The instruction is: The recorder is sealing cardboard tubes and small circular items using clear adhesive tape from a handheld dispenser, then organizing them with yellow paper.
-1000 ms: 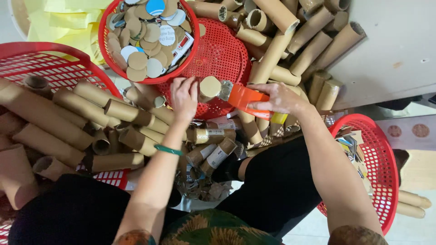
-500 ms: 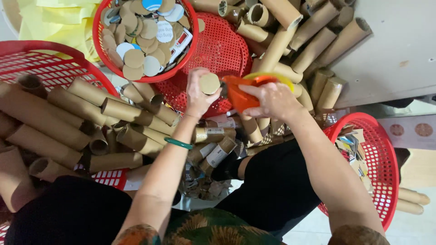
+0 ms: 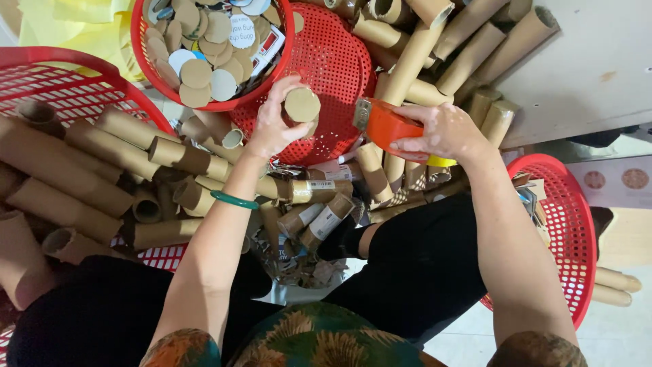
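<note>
Cardboard tube (image 3: 301,109), capped end toward the camera, gripped upright in the left hand (image 3: 275,126); the fingers are wrapped around its wall, which leaves the round cap exposed. Just to that hand's right, the right hand (image 3: 441,130) is clamped over an orange tape dispenser (image 3: 382,124), whose metal blade end points at the tube. Beyond the left hand sits a red basket (image 3: 216,103) of cardboard discs, near enough to reach. Loose tubes (image 3: 102,153) lie heaped to its left; another red basket (image 3: 567,224) stands beside the right forearm.
</note>
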